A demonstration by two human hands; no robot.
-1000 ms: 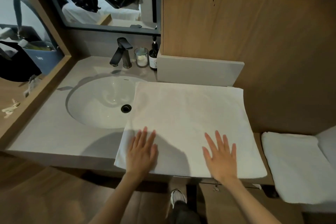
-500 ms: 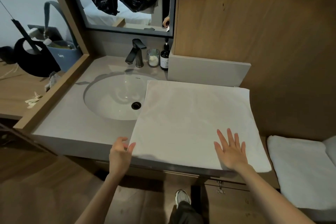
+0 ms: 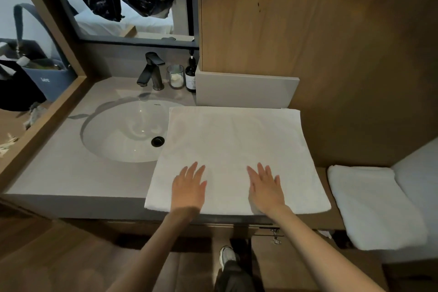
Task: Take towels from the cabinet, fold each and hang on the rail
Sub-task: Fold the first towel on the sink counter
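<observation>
Now, left hand point(image 3: 188, 187), right hand point(image 3: 265, 187) flat, square towel point(image 3: 232, 140), perhaps terry

A plain white towel point(image 3: 237, 154) is seen on the grey worktop point(image 3: 71, 173). At ten o'clock, a white basin point(image 3: 118, 133) and black tap point(image 3: 151, 71) are shown. Brown wood grain is seen on the wall panel point(image 3: 331, 42).

"Lee", white letters, on blue tote bag point(image 3: 47, 80). Small maker's mark on sink basin point(image 3: 123, 133) and label on dark bottle point(image 3: 190, 78): both unreadable.
</observation>
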